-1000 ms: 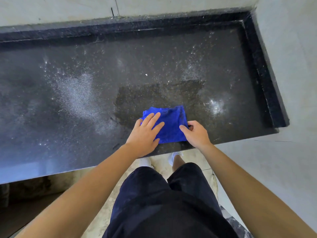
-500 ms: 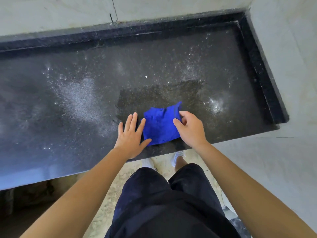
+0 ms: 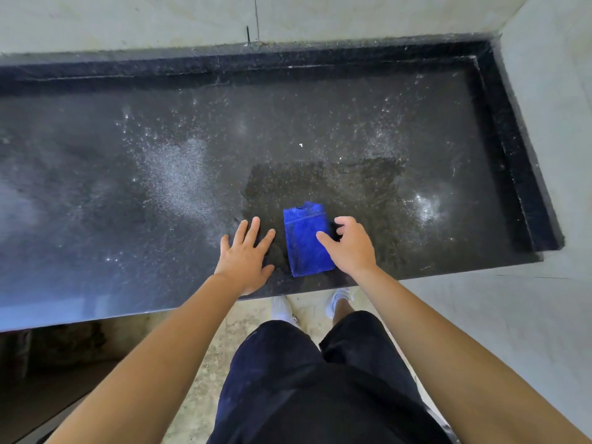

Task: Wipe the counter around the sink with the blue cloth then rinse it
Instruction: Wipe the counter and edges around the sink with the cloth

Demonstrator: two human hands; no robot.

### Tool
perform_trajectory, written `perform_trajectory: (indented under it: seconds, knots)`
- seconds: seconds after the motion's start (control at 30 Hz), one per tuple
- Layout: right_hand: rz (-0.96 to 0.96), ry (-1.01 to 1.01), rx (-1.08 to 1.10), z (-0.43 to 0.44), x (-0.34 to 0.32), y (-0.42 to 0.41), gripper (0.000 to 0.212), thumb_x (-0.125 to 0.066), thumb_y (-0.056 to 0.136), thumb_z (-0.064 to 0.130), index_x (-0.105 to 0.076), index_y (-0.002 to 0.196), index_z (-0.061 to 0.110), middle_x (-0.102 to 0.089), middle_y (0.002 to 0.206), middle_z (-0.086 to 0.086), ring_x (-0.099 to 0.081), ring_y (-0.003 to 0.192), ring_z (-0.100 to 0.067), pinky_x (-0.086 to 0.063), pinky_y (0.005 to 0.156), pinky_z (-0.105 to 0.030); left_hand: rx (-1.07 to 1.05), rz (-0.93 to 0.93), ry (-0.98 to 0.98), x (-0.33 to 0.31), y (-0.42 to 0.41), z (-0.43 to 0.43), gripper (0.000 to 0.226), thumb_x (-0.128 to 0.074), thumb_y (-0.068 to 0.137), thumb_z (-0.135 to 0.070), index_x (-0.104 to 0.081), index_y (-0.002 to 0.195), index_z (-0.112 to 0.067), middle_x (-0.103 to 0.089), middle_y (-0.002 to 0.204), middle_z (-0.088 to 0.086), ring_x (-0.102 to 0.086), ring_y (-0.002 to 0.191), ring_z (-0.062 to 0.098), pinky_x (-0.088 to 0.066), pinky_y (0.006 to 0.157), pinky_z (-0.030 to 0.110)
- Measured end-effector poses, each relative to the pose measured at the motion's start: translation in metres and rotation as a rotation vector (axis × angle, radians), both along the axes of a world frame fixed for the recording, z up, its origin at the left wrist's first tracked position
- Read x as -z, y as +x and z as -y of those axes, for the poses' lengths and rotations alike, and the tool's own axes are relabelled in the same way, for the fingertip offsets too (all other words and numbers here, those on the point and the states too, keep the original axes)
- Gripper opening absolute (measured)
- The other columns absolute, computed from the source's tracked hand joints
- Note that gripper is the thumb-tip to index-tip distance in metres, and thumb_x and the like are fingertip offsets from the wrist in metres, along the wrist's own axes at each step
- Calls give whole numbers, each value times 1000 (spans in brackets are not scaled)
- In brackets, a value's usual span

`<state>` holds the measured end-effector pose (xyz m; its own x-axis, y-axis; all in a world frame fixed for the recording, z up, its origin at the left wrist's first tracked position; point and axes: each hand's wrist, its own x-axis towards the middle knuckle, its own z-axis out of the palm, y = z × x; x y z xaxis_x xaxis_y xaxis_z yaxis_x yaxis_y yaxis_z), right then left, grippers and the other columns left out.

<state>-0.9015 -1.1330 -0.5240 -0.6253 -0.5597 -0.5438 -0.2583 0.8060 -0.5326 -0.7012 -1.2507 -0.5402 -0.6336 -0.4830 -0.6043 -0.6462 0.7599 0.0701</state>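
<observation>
Blue cloth (image 3: 304,248) at counter (image 3: 128,193) edge between left hand (image 3: 245,259), right hand (image 3: 350,248); grips released.

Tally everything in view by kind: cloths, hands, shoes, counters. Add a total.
blue cloth: 1
hands: 2, left hand and right hand
white shoes: 2
counter: 1
Total: 6
</observation>
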Motion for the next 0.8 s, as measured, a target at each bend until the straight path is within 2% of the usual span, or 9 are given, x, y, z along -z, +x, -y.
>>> perform_trajectory:
  seconds: [0.07,0.17,0.3,0.4,0.47,0.57,0.7,0.77,0.8]
  knots:
    - [137,30,66,5,2,3,63,-71,87,49,-48,138,20,-62,116,6,-61,99,-14,-48,81,-28,-5,0,4,-1,1,1,78,-39,100,-58,4,160,-31,18,166,6,11,154,31,-14,121,58]
    - [276,-16,190,13,7,11,50,-77,83,41,-56,124,22,-66,97,10,-65,91,-10,-54,80,-29,-14,14,22,-7,0,1,77,-40,100,-58,2,159,-32,16,167,6,10,154,30,-13,121,57]
    - [548,-100,305,4,-4,4,22,-73,88,26,-73,106,15,-75,101,0,-72,95,-19,-55,69,-25,-28,-7,5,-14,-6,4,72,-41,102,-52,-8,160,-27,5,168,10,5,154,30,-12,121,54]
    - [588,-176,495,-29,-24,-21,18,-68,91,21,-71,107,13,-75,104,-4,-71,93,-21,-53,67,-27,30,-73,-5,-19,-30,5,69,-39,103,-51,-11,160,-25,-1,168,10,2,154,29,-13,121,52]
    - [457,-211,592,-62,-37,-46,14,-68,91,22,-71,103,16,-74,100,-3,-70,92,-24,-56,73,-32,70,-121,14,-22,-56,2,67,-38,103,-51,-12,160,-25,-2,168,9,0,154,29,-14,121,52]
    - [64,-194,620,-112,-54,-88,11,-66,90,30,-69,96,21,-72,90,-2,-68,86,-25,-56,82,-42,122,-159,57,-26,-98,-11,68,-37,103,-51,-12,160,-25,-1,168,9,1,155,29,-16,121,51]
    - [-442,-274,612,-154,-70,-132,14,-59,96,26,-59,82,24,-56,73,-8,-49,63,-19,-40,59,-30,185,-204,94,-31,-150,-37,68,-37,103,-51,-11,160,-25,0,168,9,2,155,28,-15,121,51]
    - [-606,-264,595,-162,-62,-141,9,-59,97,24,-66,103,25,-52,87,-6,-45,75,-15,-41,63,-28,197,-211,97,-30,-168,-48,68,-37,103,-51,-11,160,-25,1,168,8,2,155,27,-15,121,51]
    - [-664,-229,556,-164,-53,-141,21,-60,97,23,-66,118,23,-51,95,-5,-46,82,-15,-44,70,-27,193,-214,101,-30,-175,-53,68,-37,103,-51,-12,160,-25,0,168,8,2,155,27,-15,121,51]
